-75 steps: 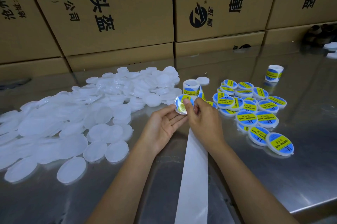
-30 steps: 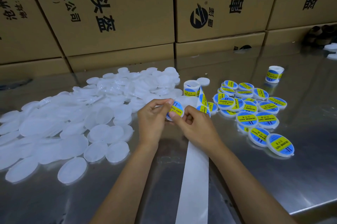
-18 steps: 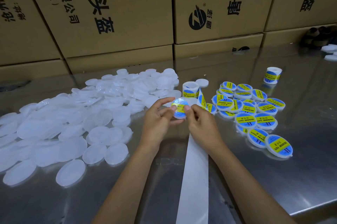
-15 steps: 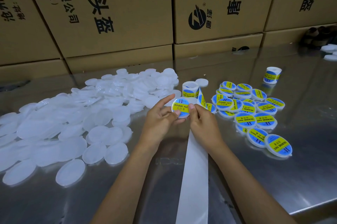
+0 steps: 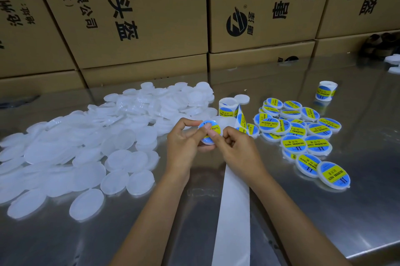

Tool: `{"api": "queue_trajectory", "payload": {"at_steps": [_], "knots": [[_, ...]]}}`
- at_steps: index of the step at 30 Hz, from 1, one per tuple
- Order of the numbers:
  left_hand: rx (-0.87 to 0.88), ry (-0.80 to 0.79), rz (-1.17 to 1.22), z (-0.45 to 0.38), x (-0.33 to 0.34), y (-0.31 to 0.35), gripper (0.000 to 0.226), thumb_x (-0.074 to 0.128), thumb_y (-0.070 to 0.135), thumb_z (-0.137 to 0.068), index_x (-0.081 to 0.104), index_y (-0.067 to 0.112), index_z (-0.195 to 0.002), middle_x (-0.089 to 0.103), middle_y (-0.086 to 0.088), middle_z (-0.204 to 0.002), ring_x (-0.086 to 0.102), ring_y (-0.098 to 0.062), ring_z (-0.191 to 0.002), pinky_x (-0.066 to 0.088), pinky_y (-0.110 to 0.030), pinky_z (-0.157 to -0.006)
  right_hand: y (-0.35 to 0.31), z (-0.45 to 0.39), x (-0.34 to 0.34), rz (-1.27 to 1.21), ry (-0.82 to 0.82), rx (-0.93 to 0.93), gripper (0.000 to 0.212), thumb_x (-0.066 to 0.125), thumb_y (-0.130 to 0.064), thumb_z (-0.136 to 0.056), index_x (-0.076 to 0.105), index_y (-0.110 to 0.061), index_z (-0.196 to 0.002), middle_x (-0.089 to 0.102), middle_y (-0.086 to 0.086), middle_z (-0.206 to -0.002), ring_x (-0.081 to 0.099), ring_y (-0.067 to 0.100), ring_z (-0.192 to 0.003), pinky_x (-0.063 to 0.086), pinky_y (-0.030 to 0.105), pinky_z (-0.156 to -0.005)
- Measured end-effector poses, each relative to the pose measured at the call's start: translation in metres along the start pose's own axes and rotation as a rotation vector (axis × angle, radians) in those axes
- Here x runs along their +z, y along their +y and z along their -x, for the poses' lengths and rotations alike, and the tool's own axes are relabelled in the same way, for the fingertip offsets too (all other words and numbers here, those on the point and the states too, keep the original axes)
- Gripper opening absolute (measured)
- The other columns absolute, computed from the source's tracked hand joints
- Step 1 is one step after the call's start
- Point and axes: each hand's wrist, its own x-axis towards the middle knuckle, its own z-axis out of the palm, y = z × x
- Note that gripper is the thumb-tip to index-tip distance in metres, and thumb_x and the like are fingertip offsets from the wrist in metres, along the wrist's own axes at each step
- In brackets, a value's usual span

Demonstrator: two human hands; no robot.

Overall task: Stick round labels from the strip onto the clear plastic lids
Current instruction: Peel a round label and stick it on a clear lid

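My left hand (image 5: 184,144) grips a clear round lid (image 5: 213,129) that carries a blue and yellow label, thumb across its face. My right hand (image 5: 237,148) pinches the same lid from the right, its thumb pressing on the label. Behind the hands stands the label roll (image 5: 227,107), and its white backing strip (image 5: 234,211) runs toward me under my right wrist. A big heap of plain lids (image 5: 97,142) lies to the left. Several labelled lids (image 5: 303,138) lie to the right.
All of this rests on a shiny metal table (image 5: 324,233) whose front edge shows at the lower right. Stacked cardboard boxes (image 5: 140,16) wall off the back. A second label roll (image 5: 325,90) stands at the far right.
Both hands turned the labelled lid and lowered it slightly; both thumbs now press across the label's face. The piles and rolls on the table have not moved.
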Motion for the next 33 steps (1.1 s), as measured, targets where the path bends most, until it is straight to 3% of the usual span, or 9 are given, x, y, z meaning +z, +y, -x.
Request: {"api": "queue_trajectory", "payload": {"at_steps": [6,8,12,15,20,23,28,33], "knots": [[-0.004,0.024,0.012,0.000,0.003,0.000,0.014,0.075,0.019,-0.090,0.065,0.010,-0.087,0.078,-0.011,-0.090,0.076,-0.031,-0.075,0.060,-0.030,-0.057,0.003,-0.001,0.000,0.060,0.012,-0.049,0.050,0.058,-0.037,-0.098,0.034,-0.017,-0.059,0.035,-0.008,-0.046,0.031,0.011,-0.049,0.023,0.022,-0.048],[-0.017,0.038,0.004,0.000,0.004,0.001,0.016,0.074,0.022,-0.091,0.066,0.011,-0.084,0.077,-0.013,-0.086,0.076,-0.032,-0.072,0.060,-0.030,-0.056,0.005,-0.001,-0.001,0.071,0.001,-0.057,0.046,0.054,-0.033,-0.101,0.044,-0.012,-0.061,0.039,-0.008,-0.047,0.034,0.011,-0.049,0.022,0.022,-0.049],[-0.023,0.026,-0.017,0.000,0.002,0.001,0.012,0.071,0.017,-0.094,0.068,0.005,-0.095,0.077,-0.010,-0.082,0.076,-0.028,-0.072,0.059,-0.027,-0.055,0.004,-0.003,-0.004,0.075,-0.028,-0.038,0.042,0.048,-0.028,-0.103,0.059,-0.002,-0.073,0.054,-0.002,-0.057,0.044,0.010,-0.056,0.035,0.032,-0.057],[-0.039,-0.005,-0.024,0.001,0.001,0.002,0.012,0.071,0.010,-0.093,0.068,0.003,-0.102,0.078,-0.010,-0.085,0.077,-0.024,-0.075,0.059,-0.026,-0.057,0.003,-0.003,-0.006,0.049,-0.051,-0.001,0.042,0.044,-0.024,-0.105,0.060,-0.001,-0.074,0.062,0.008,-0.067,0.053,0.022,-0.068,0.043,0.039,-0.067],[-0.100,-0.068,-0.010,-0.001,0.001,0.004,0.023,0.071,-0.001,-0.089,0.068,0.008,-0.110,0.077,-0.012,-0.096,0.076,-0.029,-0.086,0.061,-0.028,-0.065,0.001,-0.004,-0.007,-0.047,-0.051,0.077,0.047,0.046,-0.036,-0.103,0.057,-0.003,-0.071,0.053,-0.001,-0.060,0.048,0.017,-0.064,0.039,0.035,-0.065],[-0.093,-0.100,0.019,0.001,0.002,0.003,0.025,0.069,-0.001,-0.090,0.066,0.010,-0.113,0.077,-0.012,-0.096,0.076,-0.028,-0.088,0.060,-0.028,-0.068,0.000,-0.002,-0.007,0.033,-0.044,0.064,0.052,0.054,-0.048,-0.097,0.040,-0.017,-0.057,0.036,-0.008,-0.051,0.036,0.011,-0.055,0.032,0.032,-0.057],[-0.078,0.011,-0.001,0.000,0.001,0.001,0.008,0.069,0.009,-0.093,0.071,0.006,-0.100,0.077,-0.012,-0.095,0.077,-0.027,-0.081,0.060,-0.028,-0.061,-0.004,-0.001,-0.007,-0.020,-0.036,0.044,0.052,0.062,-0.038,-0.095,0.037,-0.012,-0.058,0.030,-0.004,-0.053,0.030,0.011,-0.056,0.027,0.031,-0.055],[-0.107,0.024,0.008,-0.001,0.003,-0.002,0.010,0.066,0.012,-0.096,0.072,0.006,-0.101,0.077,-0.012,-0.096,0.077,-0.026,-0.081,0.060,-0.027,-0.060,-0.007,-0.001,-0.008,-0.033,-0.058,0.065,0.052,0.060,-0.032,-0.098,0.032,-0.016,-0.057,0.026,-0.008,-0.052,0.026,0.009,-0.054,0.023,0.028,-0.053]]}}
